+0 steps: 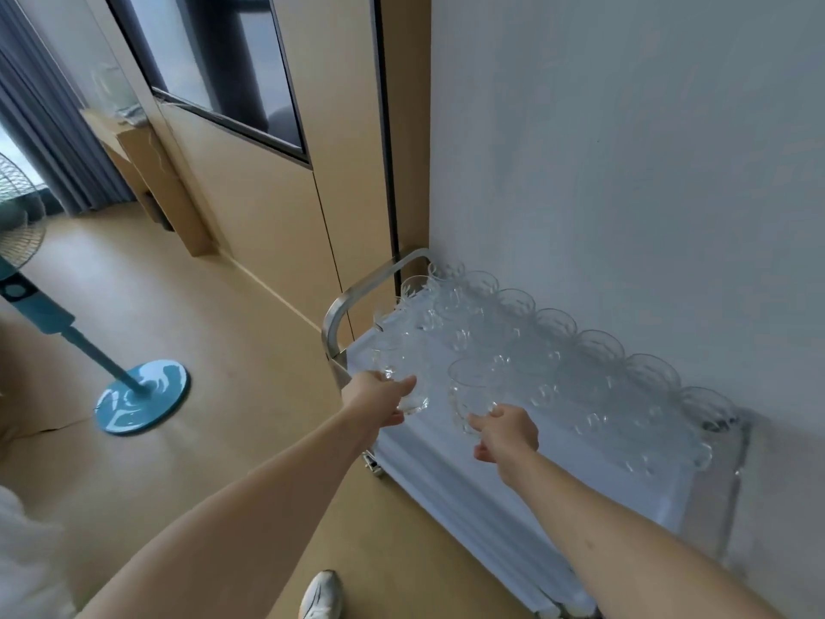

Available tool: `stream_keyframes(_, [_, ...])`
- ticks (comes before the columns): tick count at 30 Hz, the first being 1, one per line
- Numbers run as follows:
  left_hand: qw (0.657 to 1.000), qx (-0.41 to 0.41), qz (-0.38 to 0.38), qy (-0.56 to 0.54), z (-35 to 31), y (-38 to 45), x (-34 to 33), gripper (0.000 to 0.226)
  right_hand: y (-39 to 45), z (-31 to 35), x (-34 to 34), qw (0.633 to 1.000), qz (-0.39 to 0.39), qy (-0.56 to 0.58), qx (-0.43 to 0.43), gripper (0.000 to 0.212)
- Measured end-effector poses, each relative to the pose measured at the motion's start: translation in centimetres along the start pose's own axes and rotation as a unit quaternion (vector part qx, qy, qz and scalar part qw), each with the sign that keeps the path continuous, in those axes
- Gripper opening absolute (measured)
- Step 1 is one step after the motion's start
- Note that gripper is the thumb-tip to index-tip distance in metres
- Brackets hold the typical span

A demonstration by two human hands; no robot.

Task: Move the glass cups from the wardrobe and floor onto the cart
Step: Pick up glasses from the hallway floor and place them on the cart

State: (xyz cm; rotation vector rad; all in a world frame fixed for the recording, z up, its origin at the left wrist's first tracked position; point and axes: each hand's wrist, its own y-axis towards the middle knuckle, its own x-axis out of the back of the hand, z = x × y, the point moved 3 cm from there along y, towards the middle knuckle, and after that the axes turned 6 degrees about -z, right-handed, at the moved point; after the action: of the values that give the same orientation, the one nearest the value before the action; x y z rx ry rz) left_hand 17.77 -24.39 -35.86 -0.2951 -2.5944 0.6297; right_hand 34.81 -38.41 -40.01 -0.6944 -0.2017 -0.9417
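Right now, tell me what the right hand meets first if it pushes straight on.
Probably the packed glass cups on the cart; the right hand already holds one cup pointed at them. Depth is unclear.

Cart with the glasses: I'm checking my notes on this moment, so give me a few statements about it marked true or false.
1. Each hand holds a glass cup over the cart. True: the left hand grips the left cup, and the right hand grips the right cup.
2. The cart stands against the white wall. True.
3. The cart top holds no cups yet. False: rows of cups already stand on it.
4. The standing fan is to the right of the cart. False: it stands on the floor to the left.
5. The cart top is covered in red. False: it is covered with a white cloth.
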Motion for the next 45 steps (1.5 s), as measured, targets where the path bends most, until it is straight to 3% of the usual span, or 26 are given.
stream_keyframes(5, [0.997, -0.010, 0.066, 0.043, -0.2, 5.5, 0.1, 0.035, 0.7, 0.0, -3.7, 0.998, -0.048, -0.001, -0.042, 0.046])
stream_keyframes(11, [0.986, -0.015, 0.135, 0.097, -0.6, 10.7, 0.3, 0.048, 0.6, 0.0, -6.9, 0.991, -0.094, 0.022, -0.092, 0.050])
stream_keyframes(18, [0.970, -0.071, 0.174, 0.153, -1.3, 13.9, -0.1, 0.045, -0.3, -0.3, -9.4, 0.976, -0.156, 0.081, -0.128, 0.057])
stream_keyframes(23, [0.969, -0.027, 0.216, 0.114, -0.9, 14.7, -1.7, 0.041, -0.8, -0.8, -9.8, 0.969, -0.192, 0.083, -0.135, 0.051])
stream_keyframes(31, [0.974, -0.002, 0.209, 0.090, 1.0, 14.4, -4.8, 0.041, 1.3, -2.1, -9.4, 0.965, -0.218, 0.070, -0.126, 0.047])
stream_keyframes(45, [0.979, 0.030, 0.197, 0.039, 4.2, 13.4, -8.8, 0.044, 4.3, -4.4, -9.4, 0.976, -0.181, 0.078, -0.093, 0.048])
